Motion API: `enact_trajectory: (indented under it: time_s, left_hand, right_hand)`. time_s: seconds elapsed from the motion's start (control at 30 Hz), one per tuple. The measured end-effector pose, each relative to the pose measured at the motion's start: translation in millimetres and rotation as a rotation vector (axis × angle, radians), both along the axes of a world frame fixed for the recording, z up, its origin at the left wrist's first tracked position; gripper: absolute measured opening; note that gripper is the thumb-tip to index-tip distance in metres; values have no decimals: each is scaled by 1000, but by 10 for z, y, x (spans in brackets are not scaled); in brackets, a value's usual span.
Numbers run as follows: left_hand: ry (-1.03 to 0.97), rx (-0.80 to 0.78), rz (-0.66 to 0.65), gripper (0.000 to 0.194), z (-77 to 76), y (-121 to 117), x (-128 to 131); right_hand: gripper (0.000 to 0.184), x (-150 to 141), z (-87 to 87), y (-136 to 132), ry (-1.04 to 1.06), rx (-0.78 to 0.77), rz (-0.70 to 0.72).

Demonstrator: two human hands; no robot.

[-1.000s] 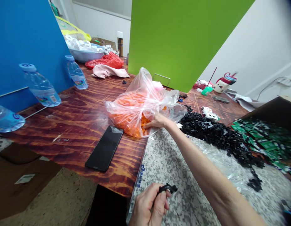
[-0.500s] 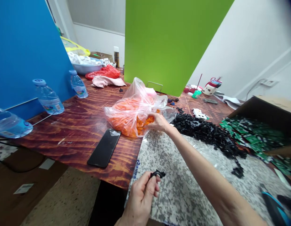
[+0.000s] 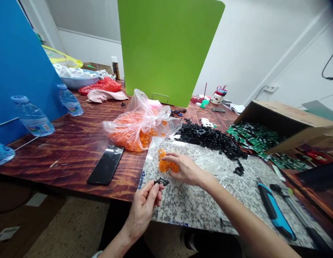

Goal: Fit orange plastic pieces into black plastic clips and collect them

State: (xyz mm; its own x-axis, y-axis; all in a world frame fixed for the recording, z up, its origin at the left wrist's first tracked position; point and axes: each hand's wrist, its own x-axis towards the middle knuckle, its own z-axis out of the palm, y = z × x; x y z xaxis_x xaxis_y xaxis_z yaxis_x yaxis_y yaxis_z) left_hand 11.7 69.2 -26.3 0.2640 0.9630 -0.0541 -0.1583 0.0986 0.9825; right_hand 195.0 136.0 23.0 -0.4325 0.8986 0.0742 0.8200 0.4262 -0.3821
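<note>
Between the thumb and fingers of my left hand (image 3: 145, 202) is a small curved black plastic part (image 3: 161, 181), pinched above the granite-patterned slab (image 3: 188, 208). My right hand (image 3: 184, 167) curls round a few see-through orange plastic pieces (image 3: 164, 165) over the slab, just beyond the left hand. Its thumb and fingertips touch them; whether they rest on the slab I cannot tell. The clear plastic bag (image 3: 139, 104) stands behind, full of similar orange pieces (image 3: 146, 138). A heap of black plastic parts (image 3: 209, 138) lies to the right of the bag.
A black phone (image 3: 106, 165) lies left of the slab. Water bottles (image 3: 33, 116) line the blue panel (image 3: 13, 64). On the right are a blue-black utility knife (image 3: 275, 209), a long-handled tool (image 3: 301, 215) and a cardboard box (image 3: 292, 111) spilling green boards (image 3: 252, 139).
My right hand has come out of the bag with orange pieces and moved toward my left hand. My left hand still pinches the black part. The view has swung right.
</note>
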Motion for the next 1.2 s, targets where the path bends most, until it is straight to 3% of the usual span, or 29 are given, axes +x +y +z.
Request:
enact_trajectory:
  time_s: [0.1, 0.2, 0.27, 0.47, 0.67, 0.8, 0.9, 1.0, 1.2]
  left_hand:
    - [-11, 4, -8, 29, 10, -1, 0]
    - [-20, 9, -12, 29, 16, -2, 4]
    - [-20, 14, -20, 28, 19, -1, 6]
    - [19, 84, -80, 26, 36, 12, -6]
    - [74, 94, -69, 27, 37, 5, -28]
    - [83, 63, -56, 27, 17, 8, -18]
    - [56, 26, -33, 27, -10, 18, -9]
    - [-1, 2, 3, 27, -32, 31, -5]
    - [-67, -42, 20, 30, 14, 36, 11]
  right_hand:
    - [41, 61, 109, -86, 51, 12, -4]
    - [23, 55, 196, -185, 238, 11, -39]
    - [24, -2, 219, -281, 353, -50, -51]
    - [20, -254, 130, -518, 449, -163, -47]
    - [26, -339, 76, -568, 415, -18, -84]
    - [31, -133, 141, -413, 367, -108, -16]
    - [29, 163, 124, -155, 238, 32, -272]
    - [25, 398, -1, 75, 141, 112, -483]
    - [17, 379, -230, 166, 135, 126, -527]
